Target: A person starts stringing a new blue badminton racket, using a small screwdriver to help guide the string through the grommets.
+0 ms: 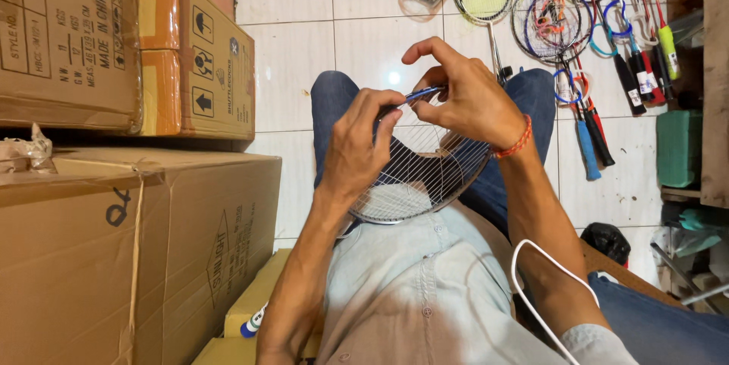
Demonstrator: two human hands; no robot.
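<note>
- Left hand [357, 145]: fingers curled, pinching a thin blue tool [418, 94] at its near end.
- Right hand [463, 95]: thumb and fingers bent in a pinch at the tool's tip and the racket [425, 171] rim.
- The racket rests on the lap, strings beneath both hands, head against the shirt [425, 289].
- More rackets [577, 23] lie on the floor beyond; boxes [137, 228] stand left.

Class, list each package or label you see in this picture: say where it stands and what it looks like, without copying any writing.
Large brown carton: top left, dark print.
Brown carton with yellow tape: beside it, black handling symbols on its side.
Big brown carton: lower left, taped seam, triangle mark.
Yellow boxes: bottom, by the left forearm.
No screens or signs visible.
</note>
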